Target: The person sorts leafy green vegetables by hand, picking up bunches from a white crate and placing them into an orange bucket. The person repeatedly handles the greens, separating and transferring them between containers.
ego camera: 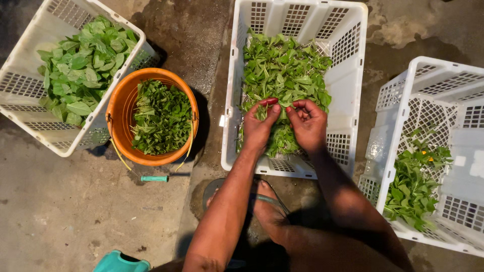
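Both my hands reach into the middle white plastic crate [348,75], which holds a heap of green leafy sprigs [285,70]. My left hand [259,123] pinches a small leafy sprig [263,111] between thumb and fingers. My right hand [308,123] is curled right beside it, fingertips on the same bunch of greens. The two hands almost touch above the near end of the heap.
An orange bucket [121,108] of darker cut leaves stands to the left, its handle lying on the concrete floor. A tilted white crate [25,85] with large pale leaves sits at far left. Another white crate [403,111] with a few greens is at right. My sandalled foot [262,201] is below.
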